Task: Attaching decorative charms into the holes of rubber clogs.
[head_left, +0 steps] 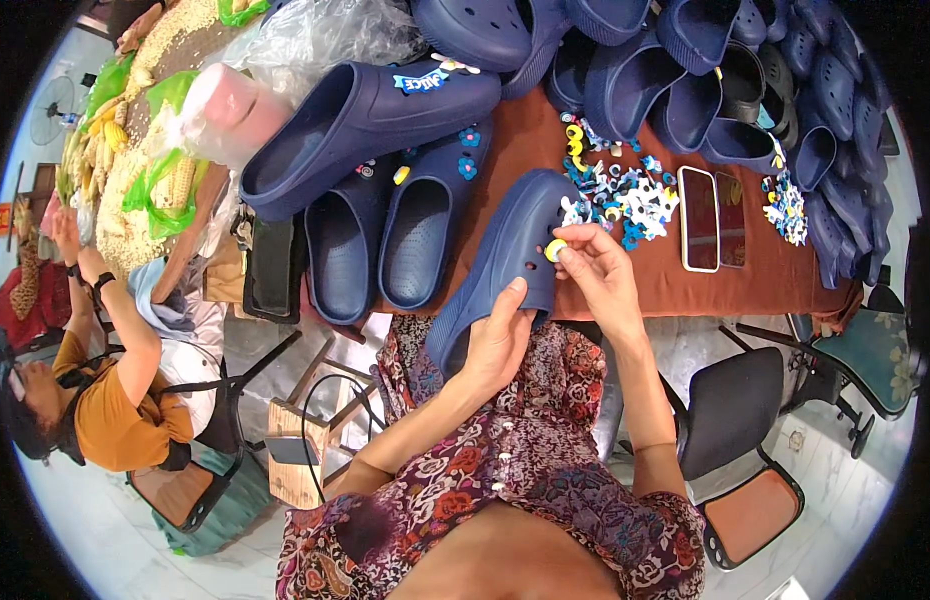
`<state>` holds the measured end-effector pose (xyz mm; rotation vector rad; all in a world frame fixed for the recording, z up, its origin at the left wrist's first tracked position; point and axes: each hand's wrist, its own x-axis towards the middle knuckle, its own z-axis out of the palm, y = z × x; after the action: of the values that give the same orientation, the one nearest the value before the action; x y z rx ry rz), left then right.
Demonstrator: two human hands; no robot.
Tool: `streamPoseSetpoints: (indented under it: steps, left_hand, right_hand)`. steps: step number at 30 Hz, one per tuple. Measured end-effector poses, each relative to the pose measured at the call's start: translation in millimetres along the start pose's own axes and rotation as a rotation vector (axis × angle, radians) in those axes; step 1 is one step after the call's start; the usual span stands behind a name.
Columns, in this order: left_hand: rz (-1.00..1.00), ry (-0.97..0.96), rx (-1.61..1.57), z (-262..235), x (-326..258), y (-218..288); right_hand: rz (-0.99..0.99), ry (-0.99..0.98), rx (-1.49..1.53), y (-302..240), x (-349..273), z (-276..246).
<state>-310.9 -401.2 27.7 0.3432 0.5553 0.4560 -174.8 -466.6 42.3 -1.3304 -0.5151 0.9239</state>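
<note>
My left hand point(495, 345) grips a navy blue foam clog point(507, 230) by its opening, thumb on top, over the table's near edge. The clog is tilted, its toe pointing away from me, and holes show in its upper. Between thumb and fingertips my right hand point(600, 275) pinches a yellow and white shoe charm point(555, 249) against the clog's holed upper. Beyond that hand lies a loose pile of blue, white and yellow charms point(635, 205). Left of the held clog, a pair of clogs point(418, 245) carries flower charms, with another decorated clog point(385, 115) lying across them.
Many navy clogs point(635, 85) are heaped along the far side of the brown-covered table point(525, 130). A white-framed phone point(698, 220) and a smaller charm pile point(785, 210) lie right. A black chair point(735, 410) stands right; at left a person point(125, 400) sits by corn cobs and kernels point(135, 190).
</note>
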Motion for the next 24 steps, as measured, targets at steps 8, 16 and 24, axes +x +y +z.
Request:
streamPoseSetpoints:
  steps: [8,16,24]
  left_hand:
    - [0.051,-0.008,0.067,-2,-1,-6]
    - [0.104,-0.019,0.190,-5,-3,-8]
    - [0.104,0.038,0.343,-9,-4,-8]
  right_hand:
    - [0.024,0.007,-0.017,-2,0,-2]
    - [0.103,-0.056,0.005,-5,9,-14]
    - [0.084,-0.101,-0.132,-9,15,-18]
